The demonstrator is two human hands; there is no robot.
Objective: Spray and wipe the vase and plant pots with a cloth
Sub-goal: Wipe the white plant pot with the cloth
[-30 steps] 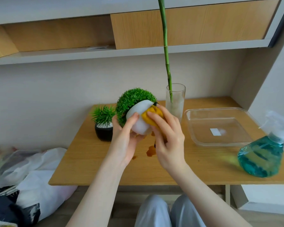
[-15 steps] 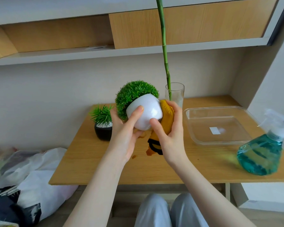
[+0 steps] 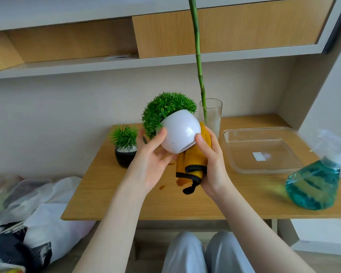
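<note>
The white pot (image 3: 179, 133) is held up above the table (image 3: 126, 201), tipped so its green foliage (image 3: 165, 109) leans up and to the left and its base faces the camera. The left hand (image 3: 152, 164) cups it from below with the thumb pressed on its side; the right hand (image 3: 211, 160) is closed on the orange cloth (image 3: 191, 164), pressing it to the pot's right flank while the black-edged tail hangs loose. The main risk, as I judge it, is a slip: a glazed, possibly damp pot held at a tilt by a few fingers could roll out of the grip and fall to the table, or bump the glass vase (image 3: 211, 117) just behind it (that tall stem (image 3: 198, 62) makes the vase look top-heavy). The dangling tail could also snag. The black pot (image 3: 125, 157) stands on the table to the left, the spray bottle (image 3: 315, 186) and clear tray (image 3: 230, 142) to the right.
</note>
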